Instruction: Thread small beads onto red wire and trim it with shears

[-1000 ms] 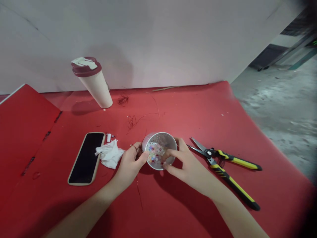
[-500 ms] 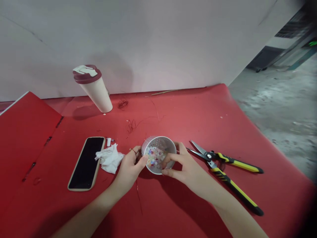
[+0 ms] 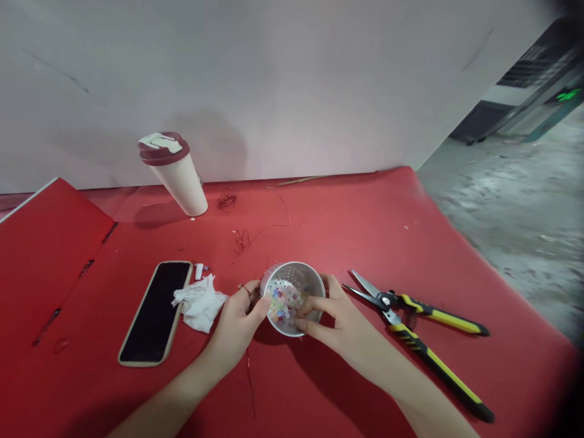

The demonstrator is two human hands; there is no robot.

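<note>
A: Where's the cup?
B: Low in the middle of the counter, its mouth tipped toward the person, probably so the beads inside are in sight. Whether its base touches down is hidden.
A: And the left hand?
B: Curled against the cup's side, thumb at the rim; I'd say it's the steadying one.
A: The right hand?
B: Bent over the opposite rim, thumb and a finger inside. I can't tell whether they pinch a bead.
A: Why the shears over there?
B: Perhaps just to keep them within reach; they lie splayed beside the right hand. The phone and tissue lie left.
A: The surroundings?
B: Smooth red counter against a pale wall, with grey floor beyond its right edge.
</note>
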